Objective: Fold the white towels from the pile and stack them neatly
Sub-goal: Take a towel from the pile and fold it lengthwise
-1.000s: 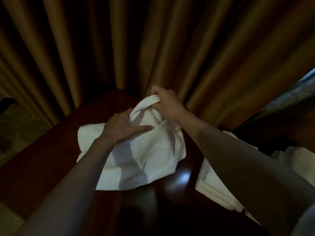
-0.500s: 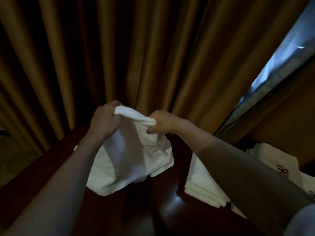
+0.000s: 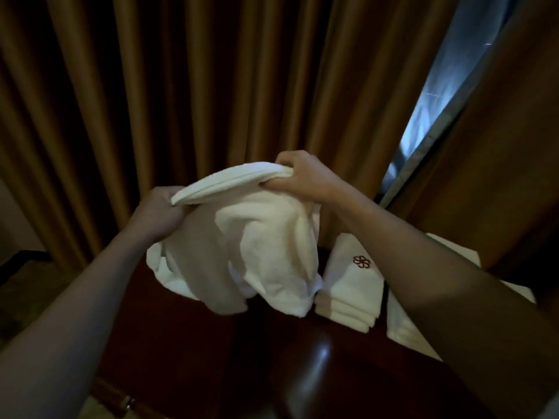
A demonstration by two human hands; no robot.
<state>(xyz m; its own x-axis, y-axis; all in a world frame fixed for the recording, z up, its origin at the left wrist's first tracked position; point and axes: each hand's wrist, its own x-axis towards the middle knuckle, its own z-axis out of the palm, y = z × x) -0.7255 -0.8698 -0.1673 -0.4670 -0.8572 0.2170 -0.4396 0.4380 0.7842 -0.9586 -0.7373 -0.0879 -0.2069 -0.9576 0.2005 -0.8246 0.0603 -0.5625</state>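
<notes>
A white towel (image 3: 266, 246) hangs in the air above the dark wooden table (image 3: 187, 343). My left hand (image 3: 157, 211) grips its upper edge at the left end. My right hand (image 3: 302, 176) grips the same edge at the right end, a little higher. The edge stretches between the two fists and the rest of the cloth droops in loose folds, its lower end just above the tabletop. To the right stands a stack of folded white towels (image 3: 351, 285) with a red flower emblem on top. More white towels (image 3: 405, 331) lie behind my right forearm, partly hidden.
Brown pleated curtains (image 3: 211, 86) hang close behind the table. A gap at the right shows a pale window (image 3: 438, 101). A drawer knob (image 3: 128, 403) sits on the table's front at the lower left. The room is dim.
Both hands have lifted the towel off the table and drawn its top edge apart. The left hand went from lying on the cloth to gripping its edge. The view tilted up and right.
</notes>
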